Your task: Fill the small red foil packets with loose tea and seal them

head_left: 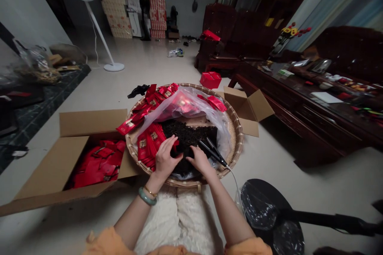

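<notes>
A round woven basket (239, 139) lined with clear plastic holds a heap of dark dried tea leaves (191, 133). My left hand (166, 157) is curled at the heap's near left side, with the red edge of a packet (176, 143) showing by its fingertips. Facing it, my right hand (199, 161) has its thumb and bent fingers closed on tea leaves, the fingertips partly lost in the dark heap. A row of red packets (149, 143) leans left of my left hand. Right of my right hand lies a black hair straightener (213, 152), its two arms apart.
Left of the basket stands an open carton (56, 163) with red packets (100, 163) inside. Another open carton (249, 107) is behind on the right. More red packets (152, 101) lie along the basket's far rim. A black round base (260, 203) stands at the lower right.
</notes>
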`<action>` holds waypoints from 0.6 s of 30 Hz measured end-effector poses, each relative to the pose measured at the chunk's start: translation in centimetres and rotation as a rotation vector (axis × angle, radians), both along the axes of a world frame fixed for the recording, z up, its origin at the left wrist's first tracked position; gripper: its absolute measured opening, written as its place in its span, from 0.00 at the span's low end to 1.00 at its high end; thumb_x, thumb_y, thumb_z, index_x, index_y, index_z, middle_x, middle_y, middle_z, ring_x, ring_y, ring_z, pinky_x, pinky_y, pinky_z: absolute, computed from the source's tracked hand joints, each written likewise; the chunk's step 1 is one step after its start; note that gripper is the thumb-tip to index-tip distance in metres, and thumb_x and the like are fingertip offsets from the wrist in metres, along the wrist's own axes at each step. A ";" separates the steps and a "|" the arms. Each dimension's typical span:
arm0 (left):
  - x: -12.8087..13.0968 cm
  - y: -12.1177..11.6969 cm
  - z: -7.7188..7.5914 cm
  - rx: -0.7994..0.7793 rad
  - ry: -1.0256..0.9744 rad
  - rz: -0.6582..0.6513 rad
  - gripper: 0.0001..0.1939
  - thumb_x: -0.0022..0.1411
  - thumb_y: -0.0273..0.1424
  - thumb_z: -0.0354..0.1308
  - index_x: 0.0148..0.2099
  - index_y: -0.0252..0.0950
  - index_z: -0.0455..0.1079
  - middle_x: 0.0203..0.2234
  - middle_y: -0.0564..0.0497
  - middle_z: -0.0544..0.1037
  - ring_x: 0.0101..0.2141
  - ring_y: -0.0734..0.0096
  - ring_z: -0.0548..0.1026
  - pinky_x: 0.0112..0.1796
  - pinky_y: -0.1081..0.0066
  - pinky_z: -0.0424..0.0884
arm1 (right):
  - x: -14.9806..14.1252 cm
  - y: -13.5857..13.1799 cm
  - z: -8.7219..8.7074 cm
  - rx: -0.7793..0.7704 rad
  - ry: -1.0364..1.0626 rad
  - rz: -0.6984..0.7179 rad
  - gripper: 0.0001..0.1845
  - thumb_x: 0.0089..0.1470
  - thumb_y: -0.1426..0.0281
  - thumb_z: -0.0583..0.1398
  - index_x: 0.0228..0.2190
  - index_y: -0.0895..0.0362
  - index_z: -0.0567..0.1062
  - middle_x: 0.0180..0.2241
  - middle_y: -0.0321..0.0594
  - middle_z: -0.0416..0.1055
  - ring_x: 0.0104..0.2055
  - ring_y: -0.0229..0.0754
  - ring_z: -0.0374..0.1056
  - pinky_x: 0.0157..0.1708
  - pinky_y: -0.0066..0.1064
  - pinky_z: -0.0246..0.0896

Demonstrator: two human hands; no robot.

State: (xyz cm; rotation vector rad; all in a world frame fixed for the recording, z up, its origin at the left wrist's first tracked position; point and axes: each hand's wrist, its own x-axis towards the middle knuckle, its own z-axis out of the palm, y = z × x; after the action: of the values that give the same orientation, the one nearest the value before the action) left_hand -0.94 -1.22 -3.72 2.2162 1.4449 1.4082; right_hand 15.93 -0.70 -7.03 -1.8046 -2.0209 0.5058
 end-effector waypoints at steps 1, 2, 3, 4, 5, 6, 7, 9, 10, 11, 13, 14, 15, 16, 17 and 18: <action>0.0 0.0 0.0 0.002 0.001 0.001 0.28 0.53 0.27 0.60 0.56 0.38 0.61 0.51 0.44 0.70 0.51 0.60 0.68 0.51 0.57 0.67 | -0.3 0.2 -0.2 -0.007 -0.008 -0.005 0.27 0.43 0.72 0.65 0.47 0.63 0.69 0.44 0.55 0.71 0.46 0.50 0.69 0.43 0.37 0.63; 0.0 0.0 0.0 0.002 0.001 0.006 0.28 0.53 0.26 0.60 0.56 0.38 0.61 0.51 0.44 0.71 0.50 0.60 0.69 0.51 0.58 0.67 | -0.4 0.5 -0.4 -0.014 -0.007 -0.007 0.27 0.42 0.72 0.65 0.46 0.62 0.69 0.44 0.54 0.72 0.45 0.49 0.70 0.43 0.37 0.63; 0.0 0.1 0.0 0.002 0.001 0.011 0.28 0.52 0.26 0.60 0.56 0.38 0.61 0.50 0.44 0.71 0.50 0.61 0.69 0.51 0.58 0.67 | -0.5 0.7 -0.4 -0.021 0.004 -0.006 0.25 0.41 0.72 0.65 0.45 0.61 0.70 0.42 0.51 0.72 0.43 0.48 0.70 0.41 0.36 0.63; 0.0 0.1 0.0 -0.002 -0.001 0.018 0.28 0.52 0.26 0.60 0.56 0.38 0.61 0.50 0.45 0.71 0.49 0.61 0.69 0.51 0.58 0.67 | -0.6 0.9 -0.5 -0.024 0.021 -0.003 0.23 0.41 0.73 0.65 0.43 0.60 0.71 0.40 0.48 0.73 0.41 0.47 0.70 0.40 0.34 0.62; 0.0 0.1 0.0 -0.007 -0.002 0.024 0.28 0.52 0.26 0.60 0.56 0.38 0.61 0.50 0.45 0.71 0.49 0.61 0.70 0.51 0.58 0.67 | -0.5 1.0 -0.6 -0.024 0.042 0.000 0.21 0.41 0.73 0.65 0.41 0.59 0.71 0.38 0.46 0.74 0.40 0.45 0.70 0.39 0.33 0.62; 0.1 0.2 -0.1 -0.013 -0.004 0.028 0.28 0.52 0.26 0.60 0.56 0.38 0.61 0.50 0.45 0.72 0.49 0.61 0.70 0.51 0.59 0.67 | -0.5 1.1 -0.6 -0.018 0.064 0.003 0.19 0.41 0.74 0.64 0.39 0.58 0.72 0.36 0.43 0.74 0.38 0.44 0.70 0.39 0.32 0.62; 0.1 0.2 -0.1 -0.018 -0.006 0.029 0.27 0.52 0.26 0.60 0.56 0.38 0.61 0.50 0.45 0.72 0.49 0.61 0.70 0.51 0.59 0.67 | -0.4 1.2 -0.7 -0.010 0.083 0.003 0.17 0.41 0.75 0.64 0.38 0.58 0.72 0.35 0.42 0.74 0.37 0.43 0.70 0.38 0.31 0.61; 0.1 0.3 -0.2 -0.022 -0.013 0.032 0.27 0.52 0.26 0.60 0.56 0.37 0.62 0.49 0.45 0.72 0.49 0.62 0.70 0.50 0.59 0.67 | -0.3 1.2 -0.7 0.011 0.113 0.003 0.15 0.41 0.76 0.62 0.36 0.58 0.73 0.34 0.41 0.74 0.36 0.42 0.69 0.37 0.30 0.60; 0.1 0.3 -0.2 -0.024 -0.017 0.034 0.27 0.52 0.26 0.60 0.56 0.37 0.62 0.49 0.45 0.72 0.49 0.62 0.70 0.50 0.59 0.68 | -0.2 1.1 -0.7 0.016 0.127 0.001 0.14 0.41 0.76 0.62 0.36 0.58 0.73 0.33 0.40 0.74 0.35 0.41 0.69 0.36 0.30 0.60; 0.1 0.3 -0.2 -0.025 -0.021 0.037 0.27 0.52 0.26 0.60 0.56 0.37 0.62 0.49 0.45 0.72 0.48 0.62 0.70 0.50 0.59 0.68 | -0.2 1.1 -0.7 0.017 0.143 -0.002 0.13 0.42 0.76 0.61 0.34 0.58 0.74 0.31 0.40 0.74 0.33 0.41 0.69 0.35 0.29 0.60; 0.0 0.4 -0.1 -0.033 -0.030 0.043 0.27 0.52 0.27 0.60 0.55 0.37 0.62 0.49 0.45 0.72 0.48 0.62 0.70 0.50 0.60 0.68 | -0.2 1.0 -0.6 0.017 0.193 -0.014 0.10 0.42 0.76 0.59 0.31 0.58 0.75 0.28 0.38 0.74 0.31 0.40 0.68 0.33 0.28 0.60; 0.0 0.4 -0.1 -0.039 -0.034 0.045 0.27 0.52 0.27 0.60 0.55 0.37 0.62 0.48 0.45 0.72 0.48 0.62 0.71 0.49 0.60 0.68 | -0.1 0.9 -0.4 0.021 0.229 -0.020 0.09 0.42 0.75 0.58 0.30 0.58 0.75 0.27 0.37 0.74 0.29 0.39 0.68 0.32 0.28 0.60; -0.1 0.4 0.0 -0.045 -0.038 0.045 0.27 0.52 0.27 0.60 0.55 0.37 0.62 0.48 0.45 0.72 0.47 0.62 0.71 0.49 0.60 0.68 | 0.1 0.9 -0.3 0.030 0.271 -0.026 0.08 0.43 0.75 0.58 0.29 0.57 0.75 0.26 0.36 0.74 0.28 0.38 0.67 0.31 0.28 0.61; -0.1 0.4 0.1 -0.053 -0.041 0.044 0.26 0.52 0.28 0.60 0.55 0.38 0.62 0.48 0.45 0.73 0.47 0.62 0.71 0.49 0.60 0.68 | 0.3 0.9 0.0 0.040 0.320 -0.037 0.08 0.43 0.73 0.57 0.28 0.57 0.75 0.25 0.35 0.73 0.27 0.38 0.67 0.30 0.27 0.61; -0.2 0.4 0.1 -0.059 -0.043 0.043 0.27 0.52 0.28 0.60 0.55 0.38 0.62 0.48 0.45 0.73 0.47 0.62 0.71 0.49 0.60 0.68 | 0.6 0.9 0.3 0.047 0.375 -0.052 0.08 0.43 0.72 0.57 0.28 0.57 0.76 0.25 0.35 0.73 0.25 0.37 0.66 0.28 0.27 0.61; -0.2 0.4 0.2 -0.066 -0.043 0.043 0.27 0.52 0.28 0.61 0.55 0.38 0.62 0.48 0.45 0.73 0.47 0.62 0.71 0.49 0.60 0.68 | 0.9 0.8 0.8 0.049 0.435 -0.073 0.09 0.44 0.70 0.57 0.29 0.57 0.76 0.24 0.35 0.73 0.24 0.36 0.66 0.25 0.26 0.61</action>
State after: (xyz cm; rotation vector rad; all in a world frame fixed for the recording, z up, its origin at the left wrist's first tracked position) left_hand -1.18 -0.83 -3.51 2.1146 1.5107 1.3908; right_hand 16.83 0.13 -6.24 -1.5676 -1.6517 0.7456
